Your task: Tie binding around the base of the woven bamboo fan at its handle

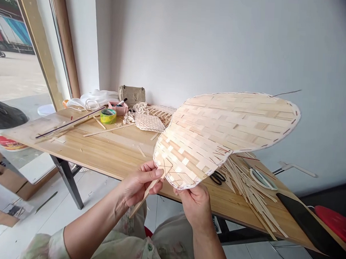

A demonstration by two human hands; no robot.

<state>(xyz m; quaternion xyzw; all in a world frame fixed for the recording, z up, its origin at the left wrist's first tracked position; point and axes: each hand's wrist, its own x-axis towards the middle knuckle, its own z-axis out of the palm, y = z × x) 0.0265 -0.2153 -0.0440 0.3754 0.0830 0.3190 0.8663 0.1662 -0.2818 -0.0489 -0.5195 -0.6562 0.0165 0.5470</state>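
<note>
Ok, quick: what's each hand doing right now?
Left hand: closed on the handle stick.
Right hand: gripping the lower edge of the woven fan.

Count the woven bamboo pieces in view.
3. A large fan held up by the left hand and right hand; a small piece flat on the table; another piece just behind it, partly covered. The fan may hide more.

Passage is being left open over the bare near-left stretch of the bench (pixel 109 149). The air above its middle is being filled by the woven fan (pixel 227 128). The right end is being blocked by loose strips (pixel 245 182), scissors (pixel 217 178) and a black slab (pixel 303 215); the back edge is being crowded by a tape roll (pixel 108 116) and woven pieces (pixel 149 122).
</note>
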